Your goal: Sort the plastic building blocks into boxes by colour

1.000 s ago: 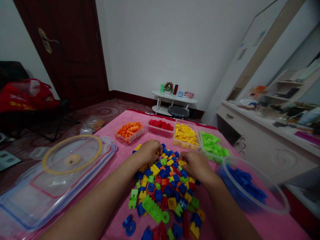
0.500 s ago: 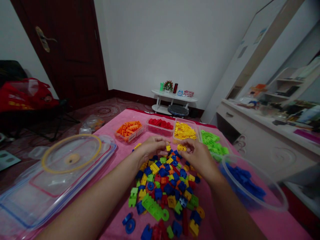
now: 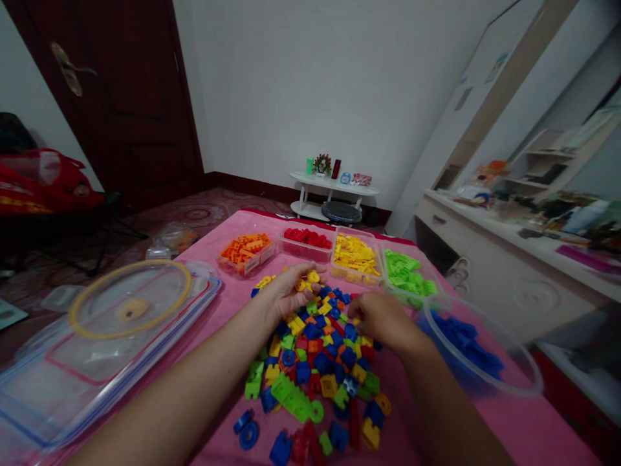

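My left hand (image 3: 288,291) is curled around several yellow toy building pieces (image 3: 306,282), some of them round, above the far left part of the pile. At the pile's right side, my right hand (image 3: 381,317) points down with its fingers bent together. A bit of yellow shows by its fingertips, but what they grip is hidden. Between and below the hands spreads a mixed pile of building blocks (image 3: 315,346) in blue, yellow, green, red and orange. A long green block (image 3: 291,398) lies near its front, with loose blue rings (image 3: 248,435) to the left.
Clear containers of orange blocks (image 3: 246,251), red blocks (image 3: 306,238), yellow blocks (image 3: 356,255) and green blocks (image 3: 407,272) line the far side. A round tub (image 3: 531,382) with blue blocks stands right. Stacked plastic lids (image 3: 97,362) cover the left of the pink cloth (image 3: 213,317).
The yellow pieces now sit together in my left hand. My right hand has let go of its yellow piece and dropped to the pile. The view has shifted slightly.
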Demonstrator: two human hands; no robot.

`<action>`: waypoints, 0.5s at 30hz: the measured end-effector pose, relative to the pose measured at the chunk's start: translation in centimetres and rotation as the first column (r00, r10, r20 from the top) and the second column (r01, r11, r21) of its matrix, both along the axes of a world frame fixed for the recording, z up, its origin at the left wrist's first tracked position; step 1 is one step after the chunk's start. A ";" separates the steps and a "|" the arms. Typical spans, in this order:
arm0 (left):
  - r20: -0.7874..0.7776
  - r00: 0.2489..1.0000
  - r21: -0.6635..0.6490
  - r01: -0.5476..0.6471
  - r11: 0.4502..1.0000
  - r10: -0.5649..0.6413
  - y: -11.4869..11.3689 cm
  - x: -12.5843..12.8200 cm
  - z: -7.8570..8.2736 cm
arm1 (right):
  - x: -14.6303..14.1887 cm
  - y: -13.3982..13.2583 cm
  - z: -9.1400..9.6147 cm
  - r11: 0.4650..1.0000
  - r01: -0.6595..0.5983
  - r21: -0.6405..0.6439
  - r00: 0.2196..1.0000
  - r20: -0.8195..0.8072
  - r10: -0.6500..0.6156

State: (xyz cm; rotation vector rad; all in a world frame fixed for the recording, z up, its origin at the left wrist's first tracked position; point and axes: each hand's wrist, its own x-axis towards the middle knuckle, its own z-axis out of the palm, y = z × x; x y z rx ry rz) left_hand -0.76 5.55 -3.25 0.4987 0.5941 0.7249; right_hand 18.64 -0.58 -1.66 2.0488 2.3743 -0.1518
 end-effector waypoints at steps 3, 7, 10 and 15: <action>-0.008 1.000 -0.003 -0.013 1.000 0.013 0.0 -0.1 0.1 | 0.3 0.3 -0.3 1.000 -0.006 -0.026 0.999 0.036 0.007; -0.027 0.999 0.013 -0.019 1.000 0.019 0.1 -0.2 0.1 | 1.9 0.8 0.7 0.994 0.112 -0.018 0.994 0.008 -0.111; -0.047 0.999 0.022 -0.021 1.000 0.022 0.3 -0.3 0.1 | 3.0 0.9 0.8 0.965 0.258 -0.052 0.965 0.059 -0.255; -0.117 0.992 0.045 -0.040 0.998 0.045 -0.1 -0.2 0.5 | 2.7 0.7 0.1 0.959 0.251 -0.132 0.967 0.083 -0.241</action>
